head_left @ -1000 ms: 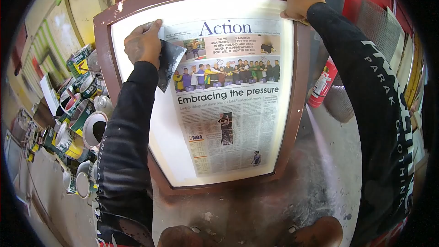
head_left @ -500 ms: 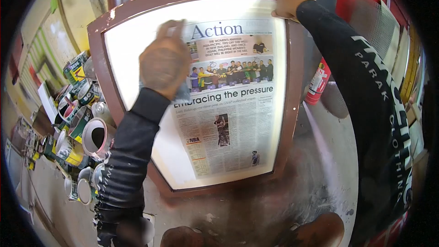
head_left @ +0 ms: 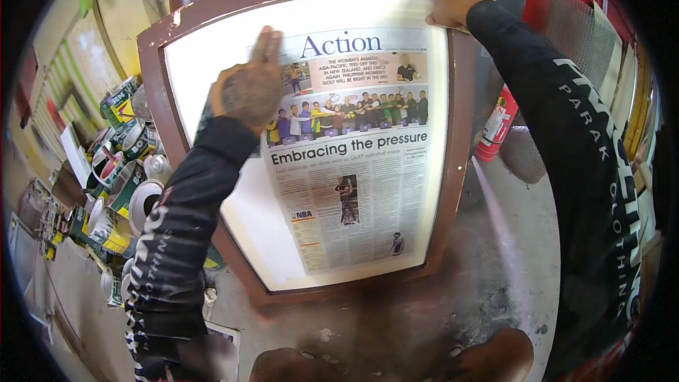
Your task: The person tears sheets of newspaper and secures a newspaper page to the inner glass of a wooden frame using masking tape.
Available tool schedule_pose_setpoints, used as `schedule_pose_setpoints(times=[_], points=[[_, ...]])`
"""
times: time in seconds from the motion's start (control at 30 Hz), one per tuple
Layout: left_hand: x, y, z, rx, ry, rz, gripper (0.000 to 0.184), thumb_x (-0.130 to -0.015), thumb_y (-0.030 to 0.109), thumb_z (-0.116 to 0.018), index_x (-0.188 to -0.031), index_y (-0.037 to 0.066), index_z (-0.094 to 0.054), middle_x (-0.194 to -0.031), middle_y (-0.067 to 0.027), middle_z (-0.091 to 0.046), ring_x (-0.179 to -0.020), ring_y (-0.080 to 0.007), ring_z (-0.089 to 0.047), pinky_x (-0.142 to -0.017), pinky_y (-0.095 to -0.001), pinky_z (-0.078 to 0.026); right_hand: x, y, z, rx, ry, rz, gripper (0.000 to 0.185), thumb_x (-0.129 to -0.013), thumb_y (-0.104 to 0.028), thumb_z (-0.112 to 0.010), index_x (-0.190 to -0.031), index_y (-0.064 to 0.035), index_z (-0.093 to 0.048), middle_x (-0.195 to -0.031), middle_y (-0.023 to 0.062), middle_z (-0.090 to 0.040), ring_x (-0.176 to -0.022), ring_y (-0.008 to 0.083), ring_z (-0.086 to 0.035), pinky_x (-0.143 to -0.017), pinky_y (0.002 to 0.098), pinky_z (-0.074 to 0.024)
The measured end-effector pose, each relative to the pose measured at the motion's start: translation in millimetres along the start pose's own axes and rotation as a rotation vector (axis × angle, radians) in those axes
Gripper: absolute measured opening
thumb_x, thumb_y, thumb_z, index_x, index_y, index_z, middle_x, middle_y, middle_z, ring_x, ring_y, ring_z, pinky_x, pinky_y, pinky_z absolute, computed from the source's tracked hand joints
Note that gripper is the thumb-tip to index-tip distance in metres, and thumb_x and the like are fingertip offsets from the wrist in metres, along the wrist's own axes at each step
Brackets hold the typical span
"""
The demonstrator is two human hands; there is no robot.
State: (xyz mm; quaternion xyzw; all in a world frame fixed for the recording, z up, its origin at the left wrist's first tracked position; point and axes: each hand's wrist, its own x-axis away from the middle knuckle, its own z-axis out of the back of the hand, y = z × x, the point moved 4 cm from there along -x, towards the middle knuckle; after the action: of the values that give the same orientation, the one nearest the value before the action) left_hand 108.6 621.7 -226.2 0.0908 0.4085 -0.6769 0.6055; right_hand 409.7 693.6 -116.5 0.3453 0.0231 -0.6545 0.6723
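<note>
My left hand (head_left: 251, 92) lies over the upper left of a newspaper page (head_left: 353, 205), two fingers stretched upward. Part of a dark flat scraper (head_left: 206, 114) shows at the hand's left side, mostly hidden by hand and sleeve. The page, headed "Action", lies flat on a bright white panel (head_left: 251, 205) inside a brown frame (head_left: 157, 78). At the frame's top right corner, my right hand (head_left: 458, 4) is closed over the edge, thumb side on the white border.
Many used paint cans (head_left: 109, 230) are piled on the left. A red fire extinguisher (head_left: 497, 124) stands right of the frame, near a rolled wire mesh (head_left: 578, 39). Below, the grey floor (head_left: 339, 325) shows between my knees and the frame.
My left hand moved right and down across the page's upper left, then slightly back left. The scraper blade, earlier right of the hand, now shows on its left. My right hand keeps its hold.
</note>
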Motion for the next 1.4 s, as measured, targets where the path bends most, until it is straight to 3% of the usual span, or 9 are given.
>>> schedule_pose_setpoints(times=[0.27,0.43,0.63,0.77,0.83,1.1,1.2,1.27,1.4], points=[[4,-47,-10,-0.007,0.012,0.185,0.064,-0.086,0.013,-0.055,-0.148,0.007,-0.043,-0.159,-0.0085,-0.036,-0.092,-0.0228,-0.073,-0.082,-0.0335,-0.058,3,8,-6,-0.074,0.022,0.011,0.046,-0.082,-0.044,-0.072,-0.111,-0.0087,-0.074,-0.114,0.0139,-0.072,-0.106,0.0305,-0.069,-0.086,0.0455,-0.0555],[-20,55,37,-0.107,0.098,-0.126,0.060,-0.089,0.013,-0.054,-0.148,0.005,-0.042,-0.157,-0.0110,-0.039,-0.079,-0.0169,-0.072,-0.073,-0.0314,-0.059,-7,7,-10,-0.055,0.151,0.068,0.042,-0.079,-0.040,-0.074,-0.110,-0.0115,-0.075,-0.115,0.0123,-0.072,-0.105,0.0298,-0.069,-0.085,0.0451,-0.0558],[-87,150,25,0.381,0.185,-0.335,0.060,-0.091,0.010,-0.051,-0.150,0.004,-0.039,-0.158,-0.0109,-0.037,-0.095,-0.0197,-0.072,-0.079,-0.0318,-0.058,-4,6,-5,-0.089,0.069,0.008,0.040,-0.078,-0.038,-0.073,-0.108,-0.0121,-0.076,-0.112,0.0117,-0.073,-0.104,0.0291,-0.070,-0.084,0.0453,-0.0558],[-90,187,53,0.172,0.109,-0.248,0.064,-0.091,0.010,-0.049,-0.153,0.005,-0.034,-0.161,-0.0097,-0.031,-0.098,-0.0209,-0.071,-0.082,-0.0341,-0.057,-7,8,-6,-0.073,0.062,0.038,0.040,-0.079,-0.036,-0.072,-0.110,-0.0109,-0.075,-0.112,0.0138,-0.073,-0.105,0.0295,-0.070,-0.085,0.0449,-0.0558],[-88,183,49,0.224,0.018,-0.236,0.079,-0.089,0.017,-0.058,-0.158,0.008,-0.021,-0.165,-0.0066,-0.023,-0.102,-0.0264,-0.071,-0.086,-0.0336,-0.058,-5,4,-4,-0.076,0.054,0.075,0.041,-0.079,-0.036,-0.071,-0.111,-0.0106,-0.075,-0.112,0.0144,-0.072,-0.105,0.0297,-0.070,-0.086,0.0448,-0.0557],[-89,153,33,0.469,0.130,-0.177,0.078,-0.082,0.019,-0.061,-0.153,0.003,-0.032,-0.162,-0.0124,-0.028,-0.092,-0.0294,-0.072,-0.085,-0.0383,-0.056,-1,8,-1,-0.103,0.068,0.049,0.042,-0.086,-0.041,-0.067,-0.114,-0.0103,-0.074,-0.117,0.0135,-0.071,-0.107,0.0307,-0.068,-0.089,0.0453,-0.0547],[-70,106,1,0.394,0.244,-0.154,0.078,-0.079,0.014,-0.060,-0.151,0.002,-0.034,-0.161,-0.0138,-0.031,-0.093,-0.0296,-0.072,-0.084,-0.0402,-0.057,2,8,2,-0.115,0.045,0.028,0.043,-0.088,-0.044,-0.065,-0.114,-0.0097,-0.074,-0.117,0.0129,-0.071,-0.108,0.0311,-0.068,-0.089,0.0455,-0.0546],[-45,61,15,0.348,0.117,-0.087,0.078,-0.078,0.011,-0.060,-0.151,0.002,-0.035,-0.158,-0.0148,-0.035,-0.093,-0.0305,-0.073,-0.084,-0.0423,-0.058,1,7,0,-0.120,0.039,0.025,0.044,-0.088,-0.045,-0.064,-0.114,-0.0097,-0.074,-0.117,0.0128,-0.071,-0.108,0.0313,-0.068,-0.089,0.0452,-0.0546],[-6,-13,-1,0.264,0.091,0.053,0.076,-0.079,0.014,-0.061,-0.151,0.010,-0.038,-0.158,-0.0065,-0.038,-0.088,-0.0289,-0.074,-0.081,-0.0403,-0.060,-7,9,-3,-0.123,-0.021,0.010,0.048,-0.087,-0.046,-0.064,-0.114,-0.0078,-0.073,-0.110,0.0147,-0.072,-0.103,0.0299,-0.069,-0.085,0.0442,-0.0543]])
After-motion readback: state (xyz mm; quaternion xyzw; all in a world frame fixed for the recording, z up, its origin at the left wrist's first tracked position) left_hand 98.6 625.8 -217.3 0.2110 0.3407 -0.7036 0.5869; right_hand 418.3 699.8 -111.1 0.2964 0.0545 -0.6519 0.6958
